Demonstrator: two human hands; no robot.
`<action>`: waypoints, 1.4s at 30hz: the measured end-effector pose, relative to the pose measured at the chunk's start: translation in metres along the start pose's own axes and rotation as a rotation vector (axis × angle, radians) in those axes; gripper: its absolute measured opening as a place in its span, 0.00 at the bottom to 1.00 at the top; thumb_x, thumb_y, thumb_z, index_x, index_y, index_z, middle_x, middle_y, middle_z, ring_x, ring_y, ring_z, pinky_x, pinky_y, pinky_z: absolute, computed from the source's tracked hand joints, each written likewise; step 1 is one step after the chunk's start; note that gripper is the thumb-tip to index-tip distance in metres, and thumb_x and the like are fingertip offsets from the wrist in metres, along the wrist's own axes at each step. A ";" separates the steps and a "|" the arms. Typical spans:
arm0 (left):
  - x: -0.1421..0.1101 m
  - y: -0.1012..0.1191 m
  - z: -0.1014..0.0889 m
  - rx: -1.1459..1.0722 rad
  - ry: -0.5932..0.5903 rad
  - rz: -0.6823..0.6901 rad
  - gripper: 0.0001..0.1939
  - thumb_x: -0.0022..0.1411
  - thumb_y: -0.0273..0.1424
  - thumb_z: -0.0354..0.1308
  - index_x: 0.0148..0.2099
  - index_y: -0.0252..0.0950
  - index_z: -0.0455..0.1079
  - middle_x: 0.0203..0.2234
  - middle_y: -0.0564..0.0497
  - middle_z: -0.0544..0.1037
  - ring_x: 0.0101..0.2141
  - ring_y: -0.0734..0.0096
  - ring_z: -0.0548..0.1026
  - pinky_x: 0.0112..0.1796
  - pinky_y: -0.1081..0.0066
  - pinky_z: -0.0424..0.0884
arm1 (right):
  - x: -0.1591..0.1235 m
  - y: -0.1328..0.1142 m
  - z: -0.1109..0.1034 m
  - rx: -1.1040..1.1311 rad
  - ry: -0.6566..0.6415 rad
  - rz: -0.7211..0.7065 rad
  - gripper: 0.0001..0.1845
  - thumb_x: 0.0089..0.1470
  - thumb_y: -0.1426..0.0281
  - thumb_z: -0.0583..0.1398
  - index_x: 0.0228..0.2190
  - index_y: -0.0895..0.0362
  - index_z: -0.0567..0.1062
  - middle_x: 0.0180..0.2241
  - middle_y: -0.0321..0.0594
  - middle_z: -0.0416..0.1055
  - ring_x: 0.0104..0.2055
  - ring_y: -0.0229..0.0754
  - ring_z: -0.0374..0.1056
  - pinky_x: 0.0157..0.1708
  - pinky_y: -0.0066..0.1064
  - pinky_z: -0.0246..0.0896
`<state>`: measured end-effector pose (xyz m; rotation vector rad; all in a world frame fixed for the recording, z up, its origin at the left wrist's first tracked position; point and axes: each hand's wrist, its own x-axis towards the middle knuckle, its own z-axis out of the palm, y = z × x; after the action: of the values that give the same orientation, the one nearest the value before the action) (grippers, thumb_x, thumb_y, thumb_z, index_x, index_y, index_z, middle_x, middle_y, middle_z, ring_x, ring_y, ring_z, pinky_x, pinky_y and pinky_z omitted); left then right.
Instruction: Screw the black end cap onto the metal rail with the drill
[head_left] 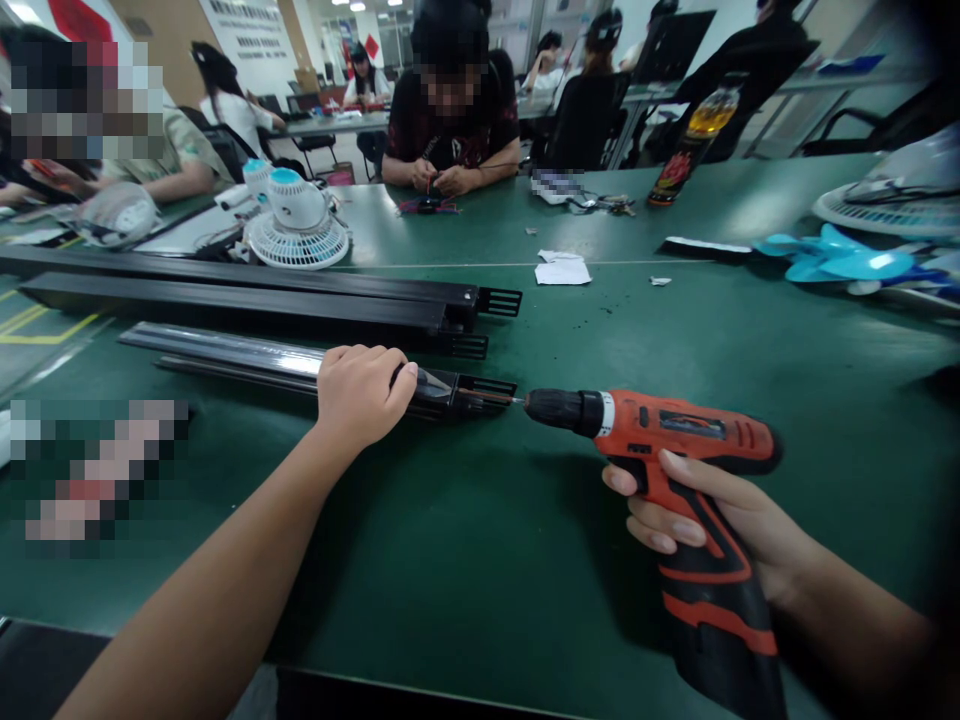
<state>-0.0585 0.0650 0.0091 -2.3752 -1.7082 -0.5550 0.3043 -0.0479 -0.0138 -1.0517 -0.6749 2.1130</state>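
Observation:
My right hand is wrapped round the grip of an orange and black cordless drill, a finger at its trigger. The drill points left, and its bit meets or nearly meets the slotted end bracket of a black metal profile; contact cannot be made out. Over that profile my left hand is closed, pressing it to the green table. The fingers' far side is hidden.
More black profiles lie just behind. Beyond them stand a white fan, paper scraps, a drink bottle and blue fan blades. A co-worker sits opposite, hands on small wires. At left lies a blurred-out object.

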 end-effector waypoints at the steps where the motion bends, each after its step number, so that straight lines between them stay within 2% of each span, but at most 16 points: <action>1: 0.000 0.000 0.000 -0.006 -0.001 -0.001 0.25 0.75 0.41 0.43 0.36 0.40 0.80 0.31 0.45 0.84 0.35 0.53 0.79 0.47 0.51 0.68 | 0.000 0.000 0.000 -0.007 0.001 -0.006 0.24 0.54 0.48 0.73 0.34 0.56 0.78 0.15 0.27 0.56 0.21 0.36 0.50 0.25 0.31 0.58; 6: 0.001 0.001 -0.001 -0.009 -0.012 -0.004 0.27 0.75 0.42 0.42 0.37 0.38 0.80 0.31 0.44 0.84 0.35 0.52 0.79 0.48 0.49 0.68 | 0.000 0.001 0.000 0.003 -0.013 0.007 0.25 0.54 0.48 0.73 0.34 0.56 0.77 0.15 0.27 0.56 0.21 0.36 0.51 0.25 0.30 0.58; 17: 0.000 0.001 -0.001 -0.001 -0.010 -0.001 0.27 0.75 0.42 0.42 0.38 0.38 0.81 0.31 0.44 0.84 0.36 0.52 0.79 0.47 0.50 0.68 | 0.000 0.001 0.000 0.057 -0.026 0.021 0.23 0.53 0.52 0.75 0.35 0.59 0.82 0.14 0.28 0.58 0.21 0.35 0.55 0.26 0.26 0.60; 23: 0.000 0.000 0.000 0.008 -0.015 0.009 0.28 0.76 0.42 0.41 0.39 0.36 0.81 0.31 0.44 0.84 0.36 0.52 0.80 0.47 0.50 0.68 | 0.001 0.001 -0.001 0.058 -0.032 0.004 0.22 0.53 0.52 0.75 0.35 0.59 0.83 0.14 0.27 0.58 0.20 0.34 0.50 0.26 0.27 0.60; 32: 0.000 0.000 0.001 0.010 0.009 0.013 0.28 0.76 0.41 0.42 0.38 0.36 0.81 0.30 0.44 0.83 0.36 0.52 0.80 0.47 0.51 0.69 | 0.001 0.002 -0.001 0.062 -0.043 -0.020 0.21 0.55 0.52 0.74 0.34 0.58 0.83 0.15 0.28 0.59 0.20 0.33 0.48 0.26 0.27 0.60; 42: 0.000 -0.002 0.003 0.004 0.018 0.014 0.28 0.76 0.41 0.41 0.38 0.37 0.81 0.29 0.45 0.83 0.35 0.53 0.80 0.46 0.51 0.68 | 0.002 0.001 -0.004 0.060 -0.069 0.012 0.22 0.55 0.52 0.74 0.36 0.58 0.83 0.15 0.27 0.57 0.21 0.35 0.51 0.26 0.27 0.60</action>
<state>-0.0596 0.0663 0.0064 -2.3701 -1.6818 -0.5686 0.3064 -0.0465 -0.0180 -0.9557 -0.6351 2.1750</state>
